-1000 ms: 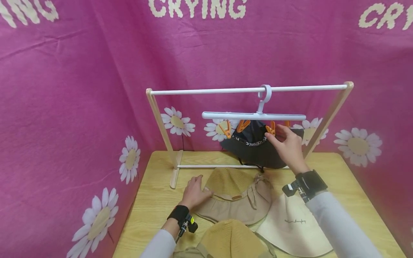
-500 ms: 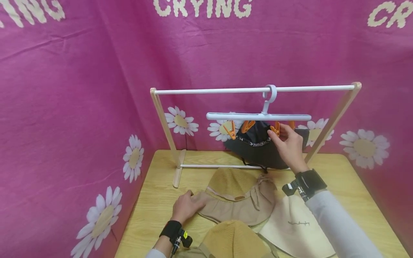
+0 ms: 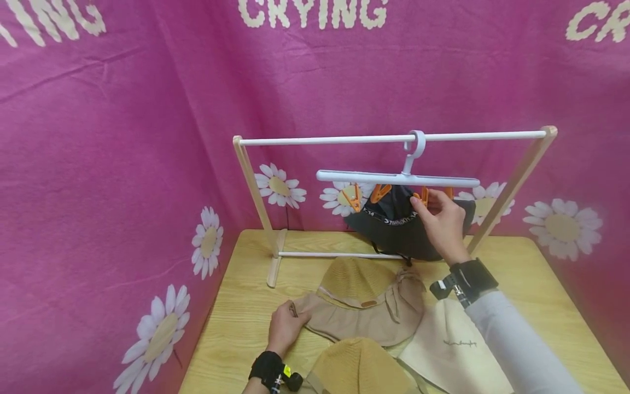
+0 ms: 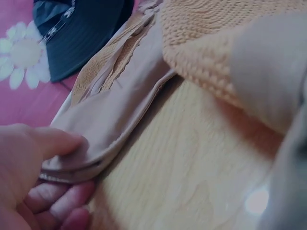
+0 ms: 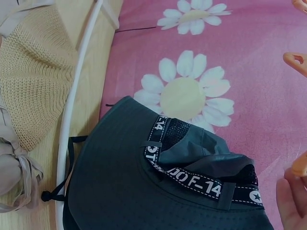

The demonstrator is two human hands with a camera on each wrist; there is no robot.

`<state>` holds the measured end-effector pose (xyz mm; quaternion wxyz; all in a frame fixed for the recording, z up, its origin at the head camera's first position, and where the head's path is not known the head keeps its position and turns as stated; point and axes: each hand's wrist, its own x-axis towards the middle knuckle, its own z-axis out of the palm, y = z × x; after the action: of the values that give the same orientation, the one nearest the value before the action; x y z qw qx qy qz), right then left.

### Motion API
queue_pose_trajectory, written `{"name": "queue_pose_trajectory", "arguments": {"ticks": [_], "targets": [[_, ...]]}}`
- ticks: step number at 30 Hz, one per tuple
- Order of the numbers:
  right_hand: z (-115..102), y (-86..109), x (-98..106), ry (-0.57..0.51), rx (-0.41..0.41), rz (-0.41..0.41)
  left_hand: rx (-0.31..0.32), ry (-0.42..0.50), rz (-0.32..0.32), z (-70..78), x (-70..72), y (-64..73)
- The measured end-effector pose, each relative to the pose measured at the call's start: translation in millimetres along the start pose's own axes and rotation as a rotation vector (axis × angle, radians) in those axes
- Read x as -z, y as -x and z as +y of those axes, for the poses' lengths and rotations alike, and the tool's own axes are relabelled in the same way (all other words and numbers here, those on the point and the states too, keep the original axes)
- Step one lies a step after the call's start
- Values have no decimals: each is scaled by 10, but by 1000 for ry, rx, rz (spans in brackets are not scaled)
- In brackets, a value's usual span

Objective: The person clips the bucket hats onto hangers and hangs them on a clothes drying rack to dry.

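My left hand [image 3: 285,329] pinches the left edge of the brim of a tan sun hat [image 3: 359,320] with a woven crown. In the left wrist view the thumb lies on top of that brim [image 4: 103,115] and the fingers are beneath it. At the rack, my right hand [image 3: 444,223] pinches an orange clip [image 3: 425,195] under a pale hanger [image 3: 364,177]. A dark bucket hat [image 3: 413,238] with a lettered band [image 5: 189,181] hangs below the hanger, partly hidden by that hand. More orange clips [image 3: 380,193] sit along the bar.
A white rail [image 3: 315,140] on wooden posts [image 3: 256,197] carries the hanger. A cream hat [image 3: 450,350] lies at the right of the wooden table [image 3: 231,328]. Another woven hat [image 3: 359,369] lies in front. A pink flowered cloth [image 3: 123,164] surrounds the table.
My left hand has moved from near the tan sun hat's crown down and left to its brim edge, which it now pinches. My right hand stays at the orange clip. The view shifts slightly.
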<state>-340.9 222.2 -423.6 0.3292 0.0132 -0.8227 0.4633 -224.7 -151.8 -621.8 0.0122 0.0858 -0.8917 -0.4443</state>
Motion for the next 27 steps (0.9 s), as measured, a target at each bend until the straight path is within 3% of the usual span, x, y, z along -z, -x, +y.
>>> {"name": "queue_pose_trajectory", "arguments": {"ticks": [5, 13, 18, 22, 27], "targets": [[-1, -7, 27, 3, -7, 1, 25, 124, 2, -28, -58, 1], [-28, -60, 100, 31, 4, -4, -42, 388, -31, -52, -186, 1], [-71, -86, 112, 36, -2, -15, -41, 570, -83, -25, -255, 22], [-82, -94, 101, 40, -19, -21, 47, 663, -81, 11, -307, 42], [-84, -115, 99, 47, -26, -34, 173, 900, -122, 8, -386, 55]]}}
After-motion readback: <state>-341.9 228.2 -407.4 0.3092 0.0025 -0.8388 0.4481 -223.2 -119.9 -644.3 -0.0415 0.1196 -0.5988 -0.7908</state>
